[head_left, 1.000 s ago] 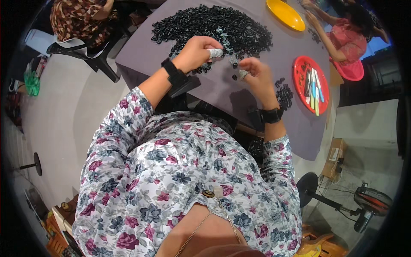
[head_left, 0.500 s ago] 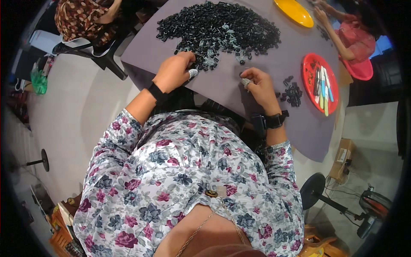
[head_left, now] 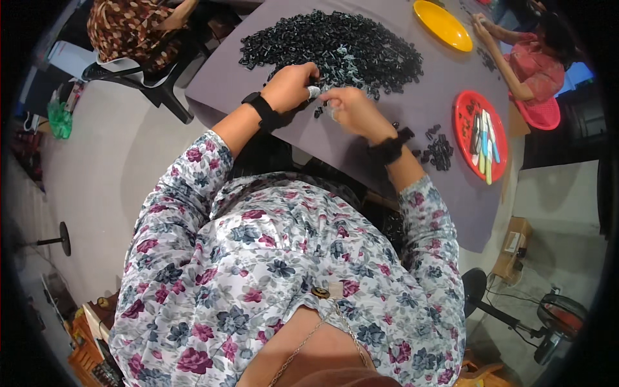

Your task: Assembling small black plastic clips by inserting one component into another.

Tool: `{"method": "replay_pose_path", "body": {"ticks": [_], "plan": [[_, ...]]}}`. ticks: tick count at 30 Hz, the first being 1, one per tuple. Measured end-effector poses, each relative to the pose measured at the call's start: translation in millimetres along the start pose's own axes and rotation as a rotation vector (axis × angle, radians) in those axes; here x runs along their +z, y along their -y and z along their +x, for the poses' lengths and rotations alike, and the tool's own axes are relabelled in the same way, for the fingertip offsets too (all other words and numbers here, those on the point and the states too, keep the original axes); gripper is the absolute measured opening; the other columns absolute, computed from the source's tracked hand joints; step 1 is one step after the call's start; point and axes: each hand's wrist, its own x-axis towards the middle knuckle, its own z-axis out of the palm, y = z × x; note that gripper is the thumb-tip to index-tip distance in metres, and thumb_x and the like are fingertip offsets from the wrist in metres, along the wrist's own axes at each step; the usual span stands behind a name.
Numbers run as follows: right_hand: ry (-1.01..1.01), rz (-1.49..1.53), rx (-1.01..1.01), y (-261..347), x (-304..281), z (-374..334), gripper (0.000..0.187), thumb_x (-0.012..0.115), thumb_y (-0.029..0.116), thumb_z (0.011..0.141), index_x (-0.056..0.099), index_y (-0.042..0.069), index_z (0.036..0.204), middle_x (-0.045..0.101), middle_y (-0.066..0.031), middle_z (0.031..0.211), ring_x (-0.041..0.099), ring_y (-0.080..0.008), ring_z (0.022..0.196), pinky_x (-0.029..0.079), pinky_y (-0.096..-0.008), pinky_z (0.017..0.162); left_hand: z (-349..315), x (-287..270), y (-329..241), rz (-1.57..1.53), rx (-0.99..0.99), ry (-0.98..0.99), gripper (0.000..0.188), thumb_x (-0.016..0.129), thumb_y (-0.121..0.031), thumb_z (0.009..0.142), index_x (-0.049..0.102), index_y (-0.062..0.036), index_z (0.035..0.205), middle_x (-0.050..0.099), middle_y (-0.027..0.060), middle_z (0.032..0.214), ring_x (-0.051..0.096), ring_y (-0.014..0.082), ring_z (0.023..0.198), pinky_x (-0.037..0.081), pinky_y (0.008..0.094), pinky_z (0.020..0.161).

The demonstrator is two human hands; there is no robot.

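Observation:
A big pile of small black plastic pieces [head_left: 309, 42], mixed with greyish bits, spreads over the table. My left hand [head_left: 289, 87] is at the pile's near edge, its fingers curled together and its thumb tip wrapped in white. Close beside it is my right hand [head_left: 356, 111], slightly blurred, with its index finger and thumb toward the left thumb. Whatever either hand pinches is hidden or too small to make out. A smaller heap of black pieces [head_left: 440, 152] lies to the right of my right wrist.
On the purple-grey table [head_left: 464, 216], a red plate [head_left: 461, 132] holds several knife-like tools with coloured handles. Farther back is a yellow plate [head_left: 443, 26]. A person in a pink top [head_left: 538, 68] works at the far right; another person [head_left: 132, 32] sits at the far left.
My right hand has moved left and away from me, from beside the small heap to my left hand. My left hand has shifted slightly right and farther forward.

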Motion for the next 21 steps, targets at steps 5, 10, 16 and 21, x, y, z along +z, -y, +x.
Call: {"method": "replay_pose_path", "body": {"ticks": [5,10,16,21], "plan": [[-0.129,0.199,0.068,-8,-2,32,0.042,0.057,-0.003,0.076,0.069,0.003,0.116,0.059,-0.0007,0.077,0.055,-0.0104,0.065,0.046,-0.026,0.06,-22,-17,8,-0.167,-0.026,-0.181,0.033,0.069,-0.004,0.079,0.061,-0.0019,0.111,0.064,0.0092,0.078,0.062,0.0215,0.071,0.05,0.0351,0.066],[-0.243,0.317,0.041,-21,-22,18,0.035,0.056,-0.004,0.08,0.07,0.002,0.112,0.061,0.0033,0.083,0.053,-0.0024,0.068,0.043,-0.0193,0.059,-53,-28,12,-0.004,-0.103,-0.162,0.027,0.071,-0.01,0.079,0.061,-0.0026,0.103,0.064,0.012,0.076,0.063,0.0289,0.071,0.05,0.0381,0.066],[-0.298,0.245,0.042,-10,-28,-36,0.02,0.058,-0.005,0.082,0.068,0.001,0.098,0.065,0.0015,0.083,0.057,-0.0051,0.074,0.046,-0.0209,0.065,-54,-7,-5,0.004,0.1,-0.037,0.017,0.066,-0.007,0.081,0.064,-0.0039,0.098,0.068,0.0153,0.091,0.066,0.0344,0.084,0.051,0.0431,0.074],[-0.255,0.392,0.145,0,-11,-63,0.021,0.058,-0.004,0.083,0.067,0.0,0.102,0.066,-0.0007,0.09,0.06,-0.0061,0.078,0.047,-0.0216,0.068,-39,1,-17,0.212,0.146,-0.021,0.028,0.059,0.004,0.074,0.067,-0.0044,0.099,0.066,0.0149,0.096,0.063,0.0366,0.094,0.051,0.0443,0.08]]}}
